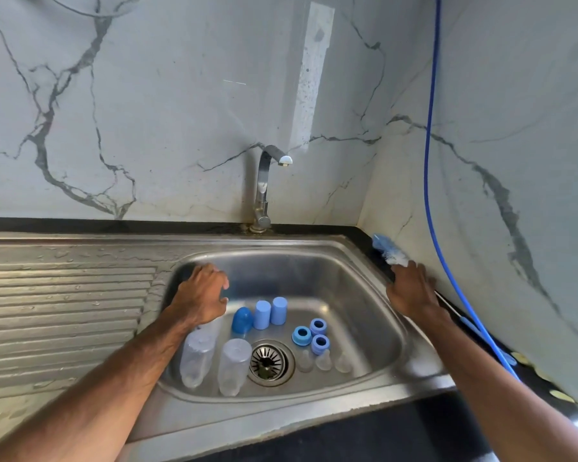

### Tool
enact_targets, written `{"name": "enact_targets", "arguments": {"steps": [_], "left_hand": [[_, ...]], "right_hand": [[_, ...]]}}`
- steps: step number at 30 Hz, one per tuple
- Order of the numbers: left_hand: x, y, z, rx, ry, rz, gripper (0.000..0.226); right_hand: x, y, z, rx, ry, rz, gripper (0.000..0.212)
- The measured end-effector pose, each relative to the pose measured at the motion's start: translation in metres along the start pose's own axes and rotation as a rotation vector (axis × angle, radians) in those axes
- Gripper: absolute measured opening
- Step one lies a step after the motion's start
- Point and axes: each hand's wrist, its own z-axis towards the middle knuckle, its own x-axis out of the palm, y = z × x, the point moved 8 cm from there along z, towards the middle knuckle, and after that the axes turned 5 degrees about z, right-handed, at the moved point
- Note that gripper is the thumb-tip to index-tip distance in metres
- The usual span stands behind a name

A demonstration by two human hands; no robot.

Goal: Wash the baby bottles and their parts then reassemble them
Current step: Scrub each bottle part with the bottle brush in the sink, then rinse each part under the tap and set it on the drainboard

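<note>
In the steel sink (364, 295) stand two clear baby bottles (197, 358) (234, 365) left of the drain. Behind them are a dark blue cap (242, 320) and two light blue caps (262, 315) (278, 310). Three blue rings (301, 335) and three clear nipples (323, 360) sit right of the drain. My left hand (202, 295) hovers over the basin's left side, fingers loosely curled, holding nothing. My right hand (411, 290) lies on the handle of a blue-and-white bottle brush (389, 251) on the right rim; its grip is hidden.
The tap (264, 188) stands behind the basin, with no water running. A wet ribbed drainboard (64, 311) stretches to the left. A blue hose (431, 161) hangs down the right wall onto the dark counter. The drain strainer (270, 361) sits in the basin's middle.
</note>
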Motion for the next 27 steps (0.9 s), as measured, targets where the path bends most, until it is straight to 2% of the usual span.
{"name": "enact_targets", "arguments": {"steps": [4, 7, 11, 14, 17, 20, 27], "left_hand": [[0.003, -0.003, -0.001, 0.022, 0.01, -0.012, 0.024], [0.003, -0.007, -0.002, 0.038, 0.023, -0.01, 0.022], [0.004, -0.012, -0.004, 0.072, 0.039, -0.016, 0.023], [0.007, -0.015, -0.005, 0.09, 0.053, -0.015, 0.023], [0.011, -0.018, -0.003, 0.1, 0.075, 0.009, 0.024], [0.011, -0.016, -0.001, 0.09, 0.071, 0.039, 0.028], [0.007, -0.012, 0.001, 0.007, 0.001, 0.022, 0.03]], "right_hand": [[-0.004, 0.042, -0.004, -0.134, -0.051, 0.153, 0.024], [-0.002, 0.087, -0.017, -0.25, -0.038, 0.253, 0.031], [0.02, 0.148, -0.027, -0.382, 0.064, 0.345, 0.037], [0.047, 0.187, -0.027, -0.43, 0.236, 0.379, 0.036], [0.079, 0.223, -0.034, -0.568, 0.402, 0.268, 0.036], [0.11, 0.255, -0.041, -0.671, 0.49, 0.103, 0.045], [0.156, 0.299, -0.049, -0.836, 0.479, -0.279, 0.066]]}}
